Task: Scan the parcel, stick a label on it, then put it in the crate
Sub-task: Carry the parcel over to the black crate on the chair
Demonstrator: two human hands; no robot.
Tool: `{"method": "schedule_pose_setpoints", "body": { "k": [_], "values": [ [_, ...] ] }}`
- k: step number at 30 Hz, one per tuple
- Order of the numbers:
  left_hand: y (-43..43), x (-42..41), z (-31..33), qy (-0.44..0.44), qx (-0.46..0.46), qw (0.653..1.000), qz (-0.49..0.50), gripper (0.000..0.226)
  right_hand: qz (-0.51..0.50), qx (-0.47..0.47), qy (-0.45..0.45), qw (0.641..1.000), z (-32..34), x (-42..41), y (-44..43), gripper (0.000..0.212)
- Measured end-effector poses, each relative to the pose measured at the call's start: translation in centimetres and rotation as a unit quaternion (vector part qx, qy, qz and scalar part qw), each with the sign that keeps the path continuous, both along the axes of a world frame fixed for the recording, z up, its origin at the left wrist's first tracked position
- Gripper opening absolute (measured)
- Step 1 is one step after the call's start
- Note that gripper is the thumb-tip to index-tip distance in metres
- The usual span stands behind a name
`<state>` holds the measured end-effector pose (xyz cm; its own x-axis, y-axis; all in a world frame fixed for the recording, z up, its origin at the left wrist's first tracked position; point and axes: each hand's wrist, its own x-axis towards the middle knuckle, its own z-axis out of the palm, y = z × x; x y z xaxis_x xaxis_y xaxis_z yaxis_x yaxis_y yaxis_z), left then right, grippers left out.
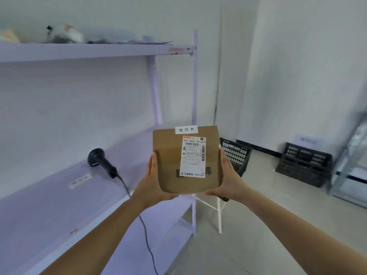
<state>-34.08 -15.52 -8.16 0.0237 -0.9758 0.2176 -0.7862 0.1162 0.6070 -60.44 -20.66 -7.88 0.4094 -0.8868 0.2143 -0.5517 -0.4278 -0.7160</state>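
Observation:
I hold a brown cardboard parcel (170, 161) out in front of me with both hands. My left hand (153, 181) grips its left side and lower edge, and my right hand (228, 175) grips its right side. A white shipping label with barcodes (192, 157) covers the parcel's top face. A small white sticker with three characters (186, 129) sits at its far edge. A black handheld scanner (101, 160) lies on the lilac shelf (49, 205) to the left, its cable trailing down. A black crate (236, 153) stands on a white frame just behind the parcel.
A second black crate (303, 163) sits on the floor by the far wall. A metal rack (351, 165) stands at the right edge. The upper shelf (79, 51) holds blurred items. A small white label strip (79, 181) lies on the lower shelf.

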Motion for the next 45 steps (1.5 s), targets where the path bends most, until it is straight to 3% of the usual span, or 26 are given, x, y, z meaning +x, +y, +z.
{"method": "schedule_pose_setpoints", "body": {
  "k": [7,21,32,45],
  "values": [
    [-10.2,-11.0,-1.4,0.017,-0.011,0.996,-0.082,0.158,-0.060,0.000,0.004,0.998,-0.4,-11.7,-6.1,0.149],
    [-25.0,-28.8,-1.5,0.021,-0.002,0.993,-0.113,0.160,-0.101,-0.009,0.014,0.995,0.7,-29.5,-18.7,0.152],
    [-33.7,-31.9,-2.6,0.027,0.001,0.994,-0.109,0.159,-0.085,-0.009,0.011,0.996,-0.1,-32.5,-28.0,0.151],
    [-48.7,-29.2,-5.1,0.026,0.016,0.999,-0.024,0.155,0.001,0.007,0.009,1.000,-2.1,-29.1,-47.6,0.148]
  ]
}}
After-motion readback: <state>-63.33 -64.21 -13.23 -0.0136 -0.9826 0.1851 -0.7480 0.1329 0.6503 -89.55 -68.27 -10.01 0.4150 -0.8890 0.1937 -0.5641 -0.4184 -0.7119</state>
